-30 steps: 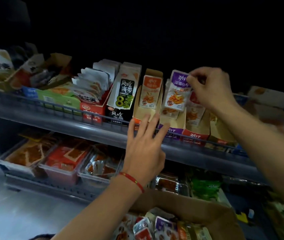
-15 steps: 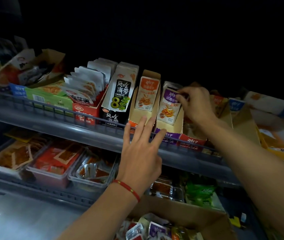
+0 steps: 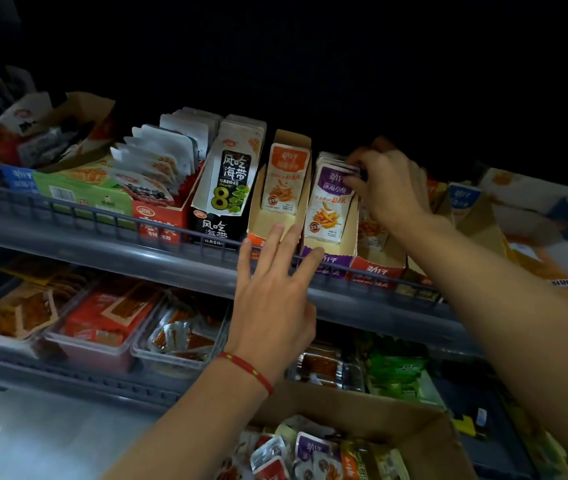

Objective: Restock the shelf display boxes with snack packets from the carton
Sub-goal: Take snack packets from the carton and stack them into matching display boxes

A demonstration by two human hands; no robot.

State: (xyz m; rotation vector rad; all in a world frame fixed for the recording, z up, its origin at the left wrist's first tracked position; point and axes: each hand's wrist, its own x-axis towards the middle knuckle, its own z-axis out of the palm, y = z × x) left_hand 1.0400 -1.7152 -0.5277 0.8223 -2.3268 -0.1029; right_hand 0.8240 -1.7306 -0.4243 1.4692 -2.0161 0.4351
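Note:
A purple snack packet (image 3: 327, 202) stands at the front of a row in the purple display box (image 3: 346, 252) on the upper shelf. My right hand (image 3: 388, 188) curls its fingers over the top edges of these packets. My left hand (image 3: 272, 289) is flat with straight, spread fingers, its fingertips touching the shelf rail in front of the orange display box (image 3: 258, 223) and the purple one. The orange box holds an orange packet (image 3: 282, 178). The brown carton (image 3: 372, 417) sits at the bottom with mixed loose packets (image 3: 306, 452) inside.
Left of the orange box stand black-and-white seaweed packets (image 3: 225, 181), a red box of white packets (image 3: 161, 216) and green boxes (image 3: 81, 195). A red box (image 3: 377, 270) and blue-labelled cartons (image 3: 462, 202) lie to the right. The lower shelf holds clear tubs (image 3: 102, 327) and green bags (image 3: 396, 372).
My right hand brought the purple packet down from above the shelf and set it into the purple box, then shifted to the packet tops. The left hand stayed at the rail.

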